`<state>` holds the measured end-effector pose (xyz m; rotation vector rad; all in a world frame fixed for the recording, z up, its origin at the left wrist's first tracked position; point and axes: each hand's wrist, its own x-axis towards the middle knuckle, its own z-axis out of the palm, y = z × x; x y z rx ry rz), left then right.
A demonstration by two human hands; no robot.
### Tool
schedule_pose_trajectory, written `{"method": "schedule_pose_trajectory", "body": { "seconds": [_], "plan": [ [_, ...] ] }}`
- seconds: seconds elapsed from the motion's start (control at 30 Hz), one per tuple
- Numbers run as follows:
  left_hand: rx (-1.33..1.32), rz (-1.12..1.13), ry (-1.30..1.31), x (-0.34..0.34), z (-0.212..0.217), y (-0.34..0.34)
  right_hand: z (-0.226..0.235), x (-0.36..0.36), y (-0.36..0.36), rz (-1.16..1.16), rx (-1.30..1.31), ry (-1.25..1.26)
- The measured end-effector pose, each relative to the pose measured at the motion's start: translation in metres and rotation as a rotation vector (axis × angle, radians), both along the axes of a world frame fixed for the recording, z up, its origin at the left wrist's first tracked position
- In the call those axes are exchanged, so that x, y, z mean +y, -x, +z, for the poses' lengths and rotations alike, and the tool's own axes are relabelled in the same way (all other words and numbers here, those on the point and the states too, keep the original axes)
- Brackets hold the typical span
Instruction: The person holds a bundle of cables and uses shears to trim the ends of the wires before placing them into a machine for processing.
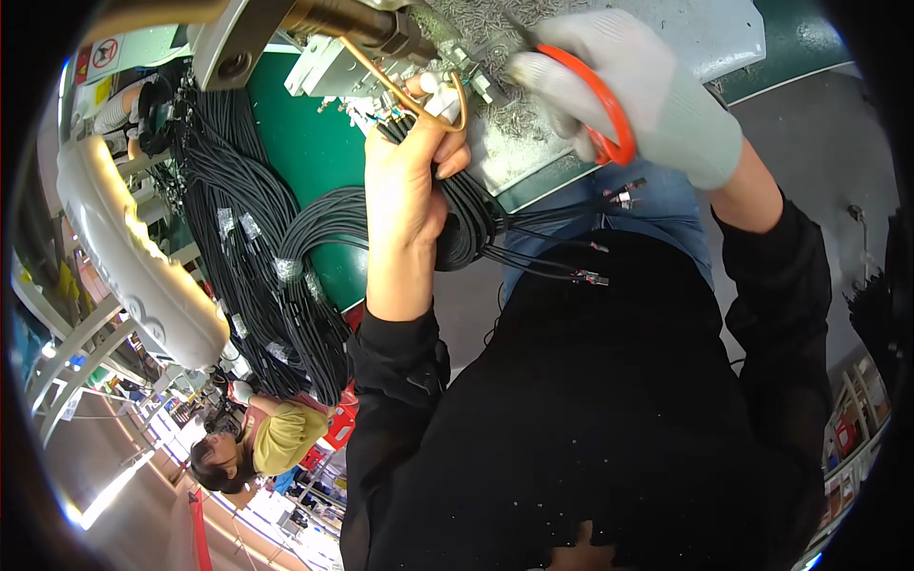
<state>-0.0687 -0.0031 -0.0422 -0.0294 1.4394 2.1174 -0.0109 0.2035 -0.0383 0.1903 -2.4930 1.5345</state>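
My left hand (409, 186) is closed round a bundle of black cables (465, 228), whose connector-tipped ends hang toward my lap. White covers show on some of its fingertips, beside a bent copper tube (381, 78) and small cable terminals (357, 112). In a grey-white glove, my right hand (652, 95) grips red-handled pliers (614, 109). Their dark jaws point toward the machine and are partly blurred, so I cannot tell whether they touch anything. The gap between my hands holds a metal fitting (481, 81).
Metal clippings (500, 133) litter the work surface. A machine with a brass-coloured cylinder (357, 24) stands at the top. Many black cables (248, 219) hang at left over a green mat (295, 147), near a lit white lamp (133, 257). Another person (276, 438) works at lower left.
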Motion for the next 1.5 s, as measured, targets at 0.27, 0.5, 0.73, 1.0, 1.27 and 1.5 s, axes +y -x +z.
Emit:
{"method": "schedule_pose_trajectory", "body": {
  "seconds": [0.27,0.5,0.73,1.0,1.27,1.5],
  "plan": [
    [0.089,-0.111,0.049,0.000,-0.004,0.017,0.002,0.006,0.045,0.214,0.295,-0.024],
    [0.132,-0.161,0.170,0.002,0.004,0.026,0.013,0.007,0.044,0.219,-0.617,0.453],
    [0.364,-0.119,0.495,0.003,0.007,0.026,0.013,0.004,0.040,0.206,-0.500,0.471],
    [0.415,-0.065,0.485,0.000,-0.005,0.020,0.011,0.005,0.040,0.212,-0.451,0.356],
    [0.561,-0.047,0.509,0.003,-0.004,0.017,0.006,0.004,0.039,0.231,-0.408,0.488],
    [0.509,-0.048,0.524,0.002,-0.003,0.016,0.007,0.005,0.040,0.228,-0.392,0.408]
  ]
}}
